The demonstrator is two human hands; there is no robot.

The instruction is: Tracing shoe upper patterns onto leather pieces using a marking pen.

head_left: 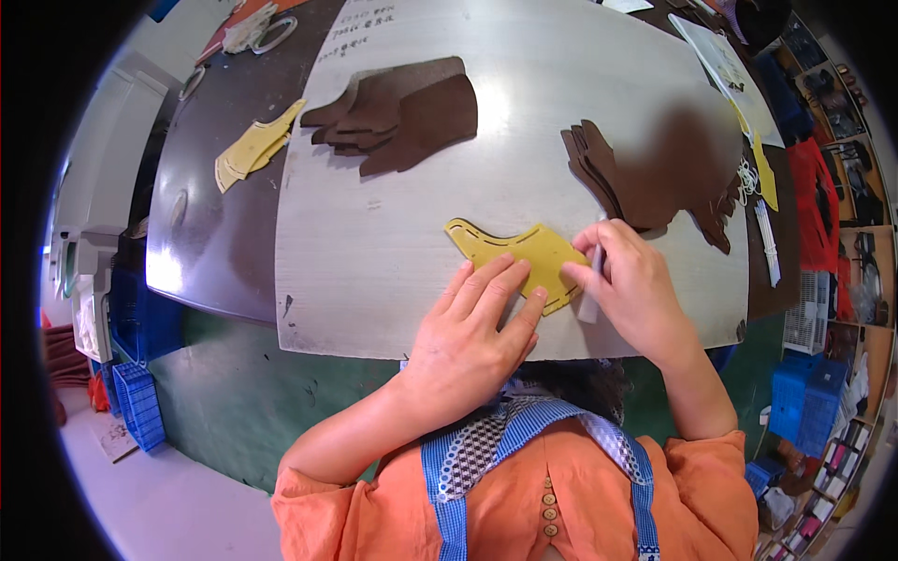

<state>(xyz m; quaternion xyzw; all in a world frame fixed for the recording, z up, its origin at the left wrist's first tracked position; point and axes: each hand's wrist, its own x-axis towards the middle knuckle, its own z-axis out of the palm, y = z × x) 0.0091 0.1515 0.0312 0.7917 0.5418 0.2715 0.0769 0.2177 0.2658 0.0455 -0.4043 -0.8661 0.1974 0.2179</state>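
A yellow pattern template (533, 252) with slots along its curved edges lies on the pale board, near its front edge. Spread over its lower left part are the fingers of my left hand (477, 327), pressing flat and gripping nothing. My right hand (631, 280) is closed around a slim silver-grey pen-like tool (588, 309), held upright at the template's right edge. The tool's tip is not distinct. Beyond my right hand lies a fanned pile of brown leather-like cut pieces (673, 173). Farther left sits another stack of brown pieces (421, 122).
The large pale board (374, 271) covers much of a dark table (215, 224). More yellow templates (253, 150) rest at the left, with tape rolls behind. White cords (746, 178) lie at the right edge. Blue baskets (138, 407) and shelves stand on the floor around.
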